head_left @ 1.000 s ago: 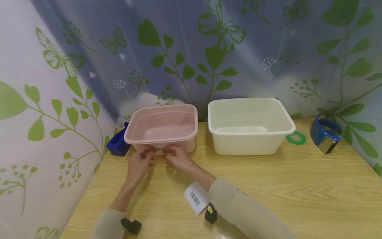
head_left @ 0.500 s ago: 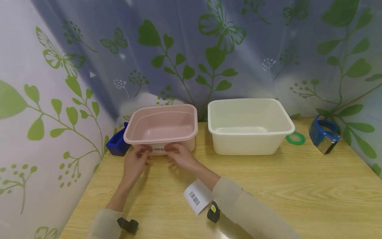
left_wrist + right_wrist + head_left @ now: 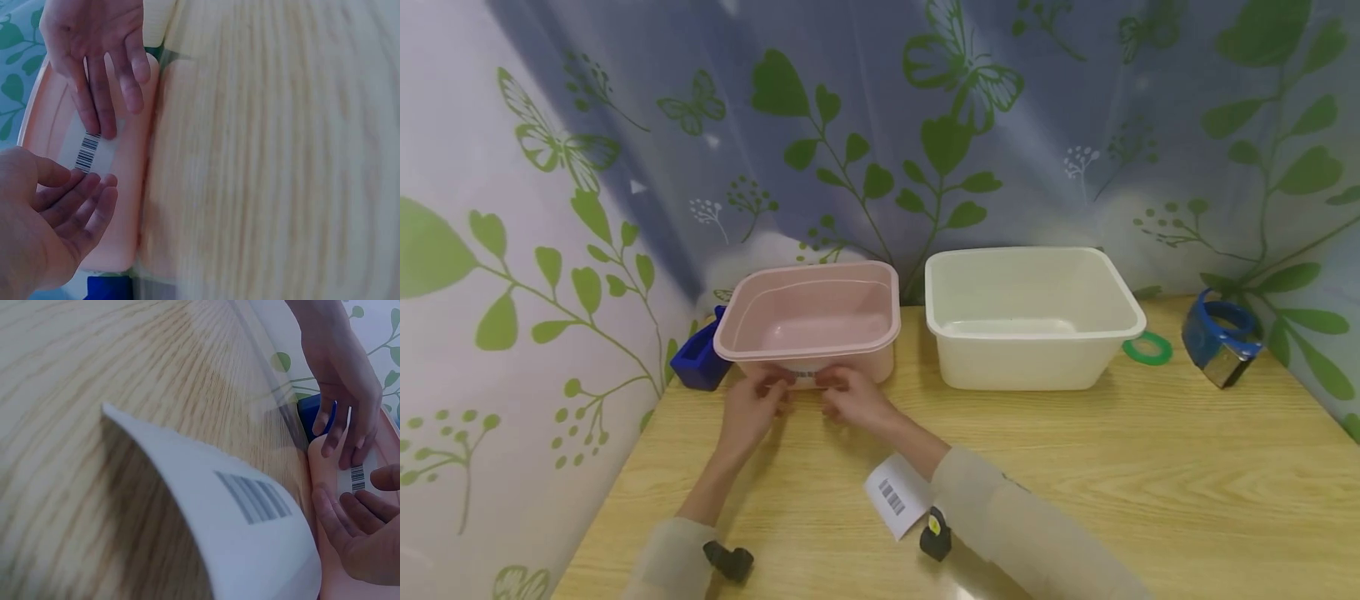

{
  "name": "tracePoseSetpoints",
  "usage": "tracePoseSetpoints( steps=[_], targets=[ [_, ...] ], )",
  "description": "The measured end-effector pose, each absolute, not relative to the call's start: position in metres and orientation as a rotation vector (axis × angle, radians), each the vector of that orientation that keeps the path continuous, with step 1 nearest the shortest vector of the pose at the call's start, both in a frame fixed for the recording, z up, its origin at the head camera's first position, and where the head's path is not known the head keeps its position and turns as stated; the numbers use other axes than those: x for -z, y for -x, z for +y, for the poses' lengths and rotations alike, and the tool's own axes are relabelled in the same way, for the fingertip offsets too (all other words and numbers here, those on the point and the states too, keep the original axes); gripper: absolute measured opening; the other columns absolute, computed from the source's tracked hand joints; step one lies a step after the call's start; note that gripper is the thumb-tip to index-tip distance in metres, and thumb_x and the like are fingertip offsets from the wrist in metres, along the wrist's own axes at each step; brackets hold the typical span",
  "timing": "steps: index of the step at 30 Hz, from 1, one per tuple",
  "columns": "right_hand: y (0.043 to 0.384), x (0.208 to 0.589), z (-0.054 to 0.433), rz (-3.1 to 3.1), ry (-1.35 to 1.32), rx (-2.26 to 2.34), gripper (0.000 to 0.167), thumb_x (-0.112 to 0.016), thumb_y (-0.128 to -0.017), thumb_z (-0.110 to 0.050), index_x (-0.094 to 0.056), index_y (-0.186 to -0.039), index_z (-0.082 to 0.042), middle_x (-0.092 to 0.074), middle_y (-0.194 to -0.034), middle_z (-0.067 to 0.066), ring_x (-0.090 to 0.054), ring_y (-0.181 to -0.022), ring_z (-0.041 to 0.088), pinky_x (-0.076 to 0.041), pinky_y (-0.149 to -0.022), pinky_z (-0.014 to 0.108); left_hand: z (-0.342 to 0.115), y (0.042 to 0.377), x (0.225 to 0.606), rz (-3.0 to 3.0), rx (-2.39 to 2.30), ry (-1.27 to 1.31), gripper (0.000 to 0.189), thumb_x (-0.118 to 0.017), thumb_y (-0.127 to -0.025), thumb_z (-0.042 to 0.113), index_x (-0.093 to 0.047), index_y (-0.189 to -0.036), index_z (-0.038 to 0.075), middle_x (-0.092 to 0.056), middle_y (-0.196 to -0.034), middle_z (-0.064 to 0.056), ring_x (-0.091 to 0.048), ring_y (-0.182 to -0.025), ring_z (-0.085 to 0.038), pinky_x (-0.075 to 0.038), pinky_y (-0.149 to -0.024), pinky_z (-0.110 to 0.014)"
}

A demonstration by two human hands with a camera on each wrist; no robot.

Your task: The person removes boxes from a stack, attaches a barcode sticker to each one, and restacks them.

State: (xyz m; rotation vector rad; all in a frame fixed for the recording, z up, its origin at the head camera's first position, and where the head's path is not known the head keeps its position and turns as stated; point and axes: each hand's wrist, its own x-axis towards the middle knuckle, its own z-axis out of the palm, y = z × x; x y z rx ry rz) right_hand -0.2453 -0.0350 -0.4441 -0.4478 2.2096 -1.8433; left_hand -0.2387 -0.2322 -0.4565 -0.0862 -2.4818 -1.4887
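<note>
From where I stand, the pink tub is smooth plastic, approx. rect. w/ rounded corners & a lipped rim, at back left on the surface, which is yellowish w/ streaky wood grain. On its front wall sits the label, a pale rect. w/ a black-striped barcode. Left hand is at one end of it, fingers loosely extended, tips on the label by the bars; right hand is at the other end, fingers nearly straight & close tog., tips touching it too. Can't tell how hard either presses. Count: 2 hands, 2 tubs (the pink one + a white tub, plain plastic, flared walls, to its right), 2 barcodes (1 on the label, 1 on a loose sheet), 2 blue items, 1 green ring. The sheet is white paper, bent up in a curve, nr the right sleeve & its wrist camera. Blue items: a blocky blue holder, partly hidden behind the pink tub, & a blue dispenser w/ a shiny metal piece, far right. Green ring, flat, lies b/w the white tub & the dispenser. Curtain behind: leaf & butterfly print. In the way: fingers cover the label's ends in the head view.
</note>
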Motion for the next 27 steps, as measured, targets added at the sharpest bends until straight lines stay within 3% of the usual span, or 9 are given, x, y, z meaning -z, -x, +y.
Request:
tracePoseSetpoints(
  steps=[9,17,27],
  targets=[
    [0.245,0.444,-0.023,2.159,0.432,1.852,0.042,-0.052,-0.096,0.0,-0.059,-0.136,0.004,-0.063,-0.137,0.024,-0.07,-0.094,0.043,-0.062,-0.066,0.04,-0.239,0.236,0.453,-2.495,1.495,0.054,0.017,-0.057,-0.103,0.004,-0.072,-0.11,-0.001,-0.072,-0.103,-0.025,-0.073,-0.08,-0.033,-0.063,-0.064,-0.041],
    [0.247,0.441,-0.023,2.18,0.474,1.851,0.037,-0.054,-0.099,-0.002,-0.061,-0.135,0.002,-0.064,-0.136,0.023,-0.071,-0.089,0.029,-0.063,-0.075,0.045,-0.234,0.234,0.446,-2.487,1.473,0.105,0.018,-0.058,-0.101,0.002,-0.073,-0.11,-0.001,-0.073,-0.106,-0.022,-0.074,-0.084,-0.034,-0.064,-0.064,-0.042],
    [0.246,0.444,-0.026,2.201,0.508,1.784,0.045,-0.054,-0.094,0.002,-0.059,-0.139,0.003,-0.063,-0.139,0.022,-0.07,-0.097,0.044,-0.064,-0.078,0.048,-0.23,0.237,0.454,-2.521,1.464,0.142,0.016,-0.061,-0.101,0.002,-0.074,-0.11,-0.001,-0.073,-0.087,-0.022,-0.073,-0.072,-0.029,-0.062,-0.06,-0.034]
  ],
)
